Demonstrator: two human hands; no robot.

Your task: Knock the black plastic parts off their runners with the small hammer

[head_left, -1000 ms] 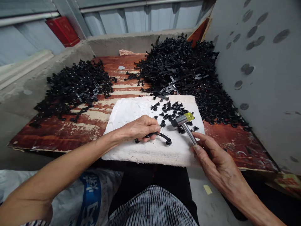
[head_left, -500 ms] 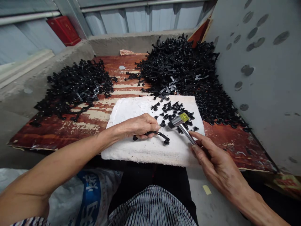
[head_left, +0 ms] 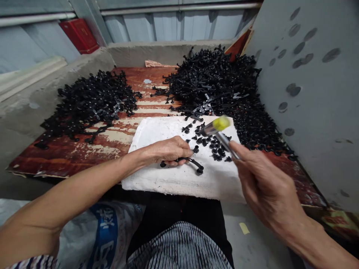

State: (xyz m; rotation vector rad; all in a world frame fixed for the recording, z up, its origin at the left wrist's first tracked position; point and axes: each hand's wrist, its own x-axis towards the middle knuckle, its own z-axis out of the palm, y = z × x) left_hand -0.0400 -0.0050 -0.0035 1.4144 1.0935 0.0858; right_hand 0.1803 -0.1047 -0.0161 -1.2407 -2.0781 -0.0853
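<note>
My left hand (head_left: 167, 150) is closed on a curved black bracket (head_left: 189, 161) and presses it onto a white foam pad (head_left: 157, 138); the bracket's round end sticks out to the right. In my right hand (head_left: 263, 183), a small hammer (head_left: 217, 129) with a metal shaft and a yellow-tipped head is raised above the pad and blurred by motion. Several small black studs (head_left: 209, 142) lie scattered on the pad under the hammer.
A worn red board (head_left: 112, 145) bears the pad and two heaps of black brackets, one at the left (head_left: 89, 101), a larger one at the back right (head_left: 221, 82). A grey panel (head_left: 314, 93) stands on the right. A printed sack (head_left: 106, 235) lies by my knees.
The hammer has swung up and back from just above the bracket's end; my right hand has risen with it. My left hand has held the bracket in place.
</note>
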